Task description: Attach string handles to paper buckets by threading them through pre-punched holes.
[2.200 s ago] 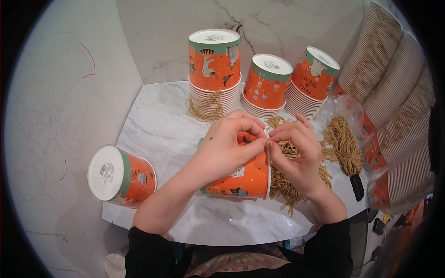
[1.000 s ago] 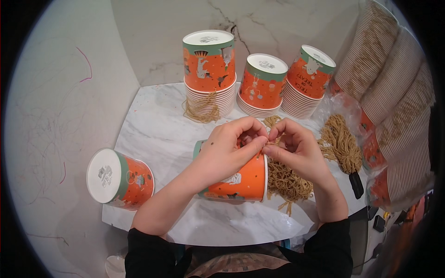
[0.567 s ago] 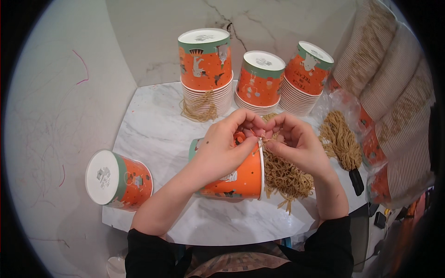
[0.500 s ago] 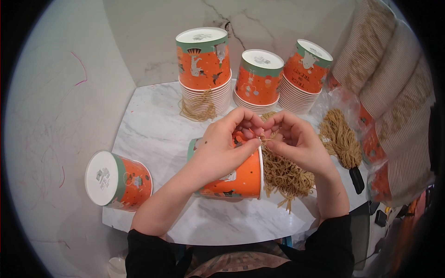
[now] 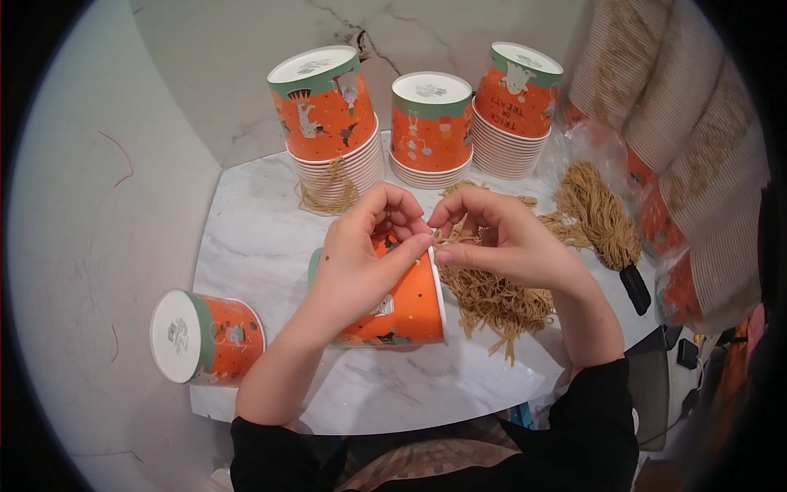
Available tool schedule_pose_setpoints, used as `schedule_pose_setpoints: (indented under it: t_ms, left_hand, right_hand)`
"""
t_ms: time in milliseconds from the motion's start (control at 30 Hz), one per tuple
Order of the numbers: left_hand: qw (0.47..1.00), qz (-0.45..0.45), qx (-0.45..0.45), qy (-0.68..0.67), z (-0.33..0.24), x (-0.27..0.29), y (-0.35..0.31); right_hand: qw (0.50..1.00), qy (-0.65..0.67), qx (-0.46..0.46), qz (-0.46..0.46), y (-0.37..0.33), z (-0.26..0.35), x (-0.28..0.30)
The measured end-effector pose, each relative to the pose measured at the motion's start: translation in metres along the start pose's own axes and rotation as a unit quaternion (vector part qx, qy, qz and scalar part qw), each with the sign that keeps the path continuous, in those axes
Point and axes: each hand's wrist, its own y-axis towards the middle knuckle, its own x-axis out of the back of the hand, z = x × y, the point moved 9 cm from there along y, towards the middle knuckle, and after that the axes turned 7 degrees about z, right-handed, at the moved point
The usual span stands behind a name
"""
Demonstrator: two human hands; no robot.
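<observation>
orange bucket [image 5: 414, 307], on its side: probably light, stiff, crushable; best held by its rim. left hand [image 5: 361, 256], right hand [image 5: 510, 246] at that rim; whether clamped, cannot tell.

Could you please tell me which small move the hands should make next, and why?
Perhaps the right hand should gently draw the bit of tan cord snug while the left hand steadies the orange bucket: the bucket lies on its side, and both hands' fingertips nearly meet at its rim, where the cord shows. Whether it is knotted is too small to tell.
</observation>
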Motion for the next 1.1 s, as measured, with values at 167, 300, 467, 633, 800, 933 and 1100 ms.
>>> schedule_pose_setpoints:
  t_ms: [167, 300, 467, 633, 800, 933, 1100]
  left_hand:
    - [1.000, 0.009, 0.005, -0.017, 0.001, -0.001, 0.000]
    - [1.000, 0.008, -0.011, -0.013, 0.004, -0.001, 0.000]
    - [1.000, 0.024, 0.006, -0.013, 0.011, -0.003, 0.000]
    - [0.999, 0.031, 0.002, 0.024, 0.012, -0.003, 0.002]
    - [0.999, 0.029, 0.013, 0.022, 0.011, -0.005, 0.000]
    - [0.996, 0.040, -0.012, 0.077, 0.002, -0.010, -0.001]
    - [0.994, 0.047, -0.019, 0.101, -0.001, -0.012, -0.001]
  right_hand:
    - [0.997, 0.051, -0.053, 0.012, 0.003, -0.010, -0.002]
    - [0.998, 0.056, -0.034, 0.019, 0.001, -0.010, 0.004]
    - [1.000, -0.012, -0.009, -0.007, -0.004, 0.009, 0.013]
    - [0.995, -0.091, 0.040, -0.020, -0.009, 0.021, 0.014]
    - [0.993, -0.112, 0.038, -0.027, -0.012, 0.030, 0.016]
    - [0.989, -0.142, 0.035, -0.034, -0.014, 0.035, 0.018]
    - [0.978, -0.170, 0.110, -0.044, -0.014, 0.040, 0.014]
